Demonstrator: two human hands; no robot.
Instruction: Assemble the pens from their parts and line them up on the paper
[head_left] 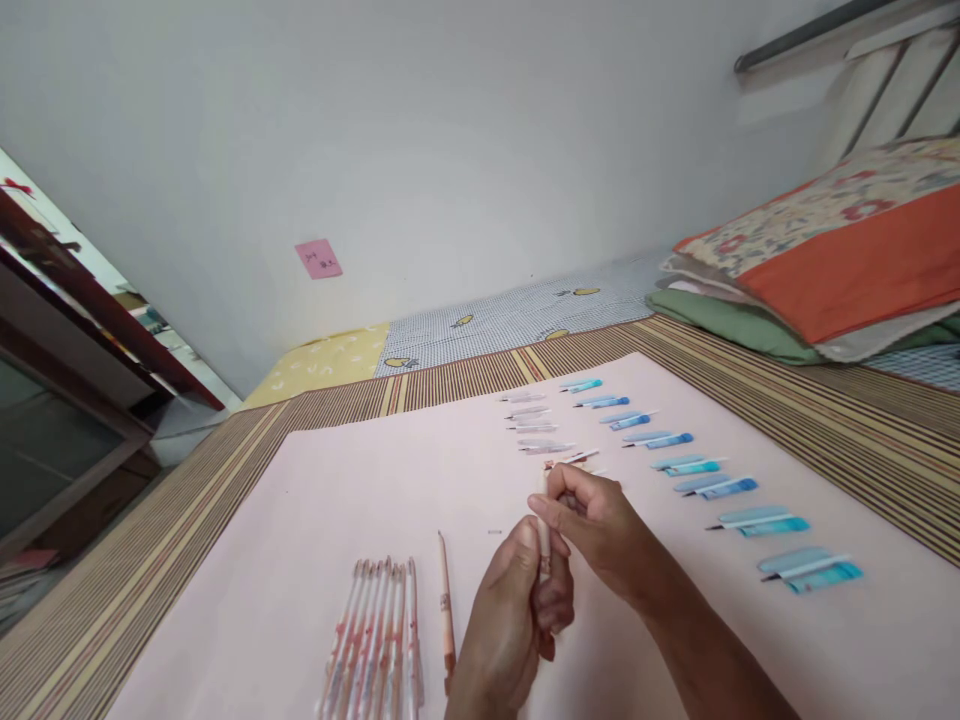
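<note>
My left hand (517,610) and my right hand (592,525) meet over a pale pink sheet (337,500). Both are closed in a pinch on a small pale pen part (544,545) held upright between them. Left of my hands lies a single orange-tipped pen (445,605). Further left is a bundle of several pink-patterned pens (379,635) lying side by side. Beyond my hands sits a small cluster of clear pen caps (534,425). A row of several blue caps with refills (694,467) runs along the right of the sheet.
The sheet lies on a striped brown mat (862,420) over a bed. Folded blankets and an orange pillow (832,255) are stacked at the right. A dark wooden cabinet (67,380) stands at the left. A pink note (319,258) is stuck on the grey wall.
</note>
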